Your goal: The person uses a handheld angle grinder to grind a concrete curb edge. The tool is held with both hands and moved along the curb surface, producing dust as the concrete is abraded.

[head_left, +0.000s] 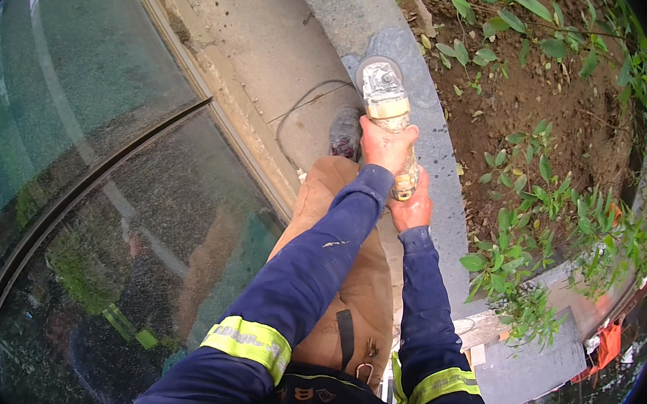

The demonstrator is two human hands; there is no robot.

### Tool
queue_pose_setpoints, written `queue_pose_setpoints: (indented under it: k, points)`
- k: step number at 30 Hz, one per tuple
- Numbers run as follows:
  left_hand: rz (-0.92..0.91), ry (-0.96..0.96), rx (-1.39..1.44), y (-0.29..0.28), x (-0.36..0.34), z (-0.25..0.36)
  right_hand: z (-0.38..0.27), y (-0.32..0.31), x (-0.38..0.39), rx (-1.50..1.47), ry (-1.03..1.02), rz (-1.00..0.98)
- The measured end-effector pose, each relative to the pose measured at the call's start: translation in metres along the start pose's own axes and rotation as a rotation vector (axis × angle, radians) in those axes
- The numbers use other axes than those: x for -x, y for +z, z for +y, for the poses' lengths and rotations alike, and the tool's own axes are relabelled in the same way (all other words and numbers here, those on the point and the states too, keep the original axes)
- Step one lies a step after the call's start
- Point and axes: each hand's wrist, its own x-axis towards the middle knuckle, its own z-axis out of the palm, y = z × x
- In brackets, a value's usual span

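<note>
A dusty angle grinder (389,108) with a metal head and pale body points away from me, its disc resting on the grey stone curb (442,189) of a planter. My left hand (385,146) grips the grinder's body near the front. My right hand (412,208) holds its rear end, close to my body. Both arms wear dark blue sleeves with yellow reflective bands. My brown-trousered leg (347,278) and shoe (345,133) stand just left of the curb.
A thin cable (305,101) loops on the concrete pavement (267,42). A large curved glass wall (85,187) fills the left. Soil with green plants (542,179) lies right of the curb. Orange material (610,341) sits at the lower right.
</note>
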Motion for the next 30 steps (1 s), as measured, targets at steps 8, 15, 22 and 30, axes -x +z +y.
queue_pose_setpoints:
  k: [8, 15, 22, 30]
  points:
    - [0.019, 0.001, 0.081, -0.010, 0.006, -0.017, 0.000, 0.000, 0.020, -0.018, 0.040, -0.095]
    - [-0.030, -0.011, -0.044, 0.005, 0.009, 0.009, 0.008, -0.010, 0.003, 0.004, 0.029, -0.023]
    - [-0.043, -0.037, -0.021, 0.001, 0.009, 0.000, -0.007, -0.013, 0.011, -0.040, 0.065, -0.047]
    - [-0.004, -0.051, -0.044, -0.004, 0.000, 0.015, 0.002, -0.001, -0.005, -0.015, 0.031, -0.049]
